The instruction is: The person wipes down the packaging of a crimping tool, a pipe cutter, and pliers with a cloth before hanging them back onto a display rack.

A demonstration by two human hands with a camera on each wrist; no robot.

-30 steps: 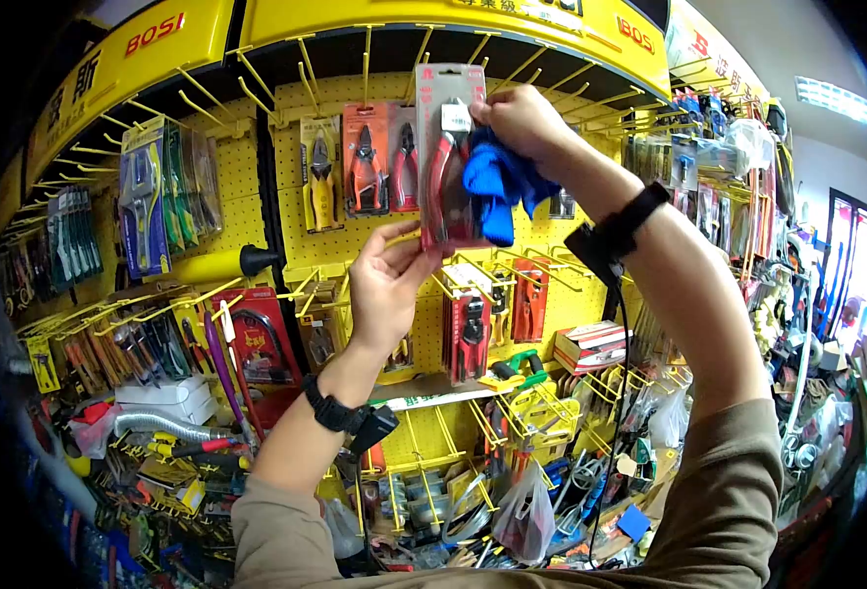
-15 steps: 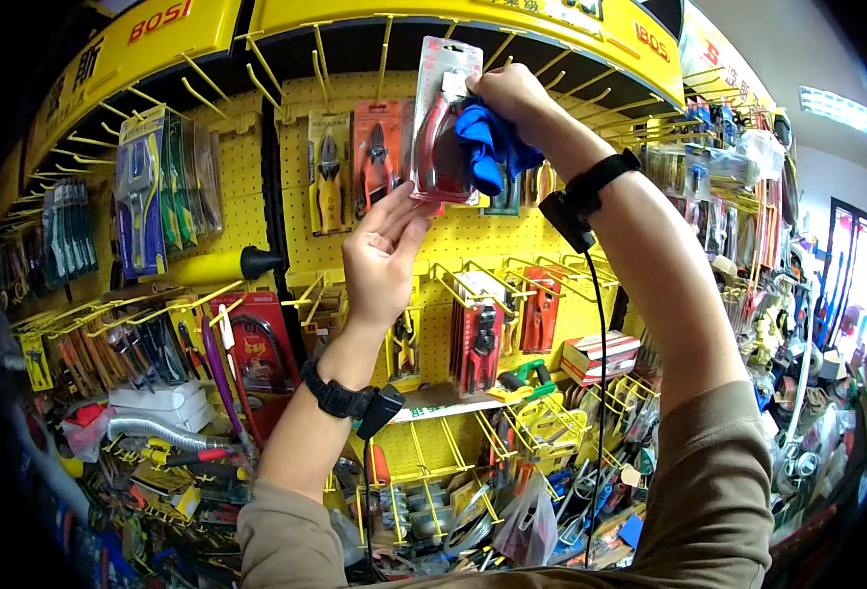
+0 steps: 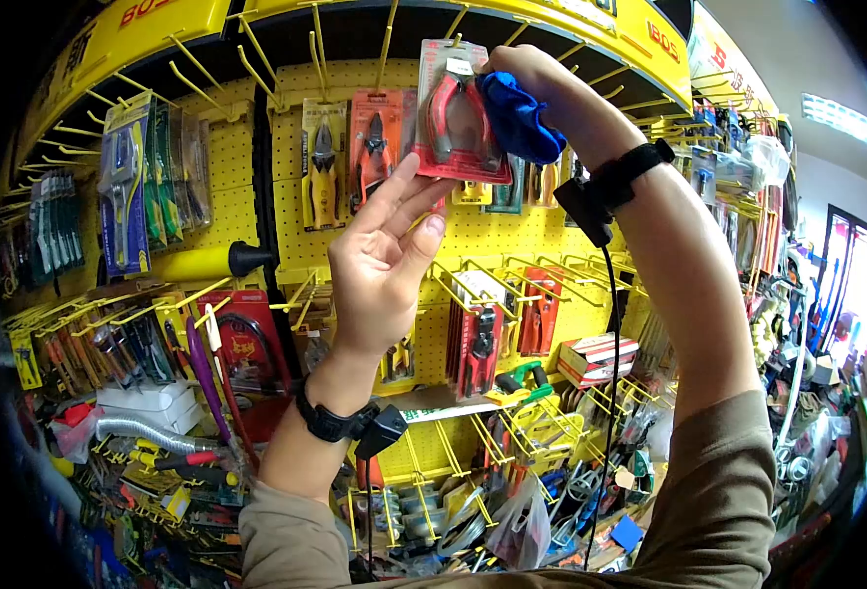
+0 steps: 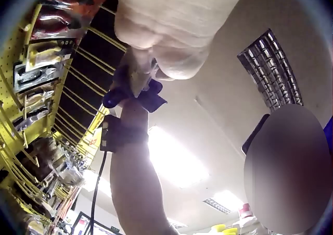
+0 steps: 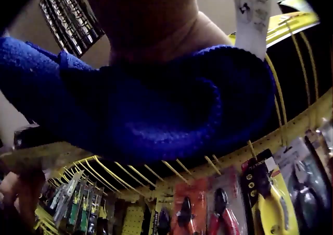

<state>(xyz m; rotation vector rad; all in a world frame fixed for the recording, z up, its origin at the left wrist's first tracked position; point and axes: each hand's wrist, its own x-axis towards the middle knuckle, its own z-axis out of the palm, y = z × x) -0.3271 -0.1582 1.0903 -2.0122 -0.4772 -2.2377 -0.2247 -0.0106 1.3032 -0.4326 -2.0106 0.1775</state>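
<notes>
Yellow pegboard wall [image 3: 247,167] with long yellow metal hooks fills the background of a tool shop, hung with packaged pliers. At far left hangs a blue-carded pack of tools [image 3: 119,187]; further right are a yellow-handled pair of pliers on a card [image 3: 321,167] and an orange-carded pair of pliers [image 3: 374,147].

The left hand [image 3: 379,260] is raised with its grip wide apart, fingers straight and spread; its fingertips [image 3: 416,167] touch the lower edge of the red-carded blister pack of red-handled cutters [image 3: 458,113], supporting it from below. A black wristband sits on that wrist [image 3: 330,422].

The blister pack is held high against the pegboard, just under the yellow header panel, above the left hand and directly left of the right hand. The right hand [image 3: 526,74] has its grip clamped on the pack's top right corner, with a blue cloth [image 3: 520,123] bunched in the same hand; the right wrist view shows the cloth [image 5: 140,110] close up and the pack's white hang tab [image 5: 252,16] beside it.

Compared with half a second ago, the pack faces the camera more squarely and sits a little further right, and the left hand has risen closer beneath it.
</notes>
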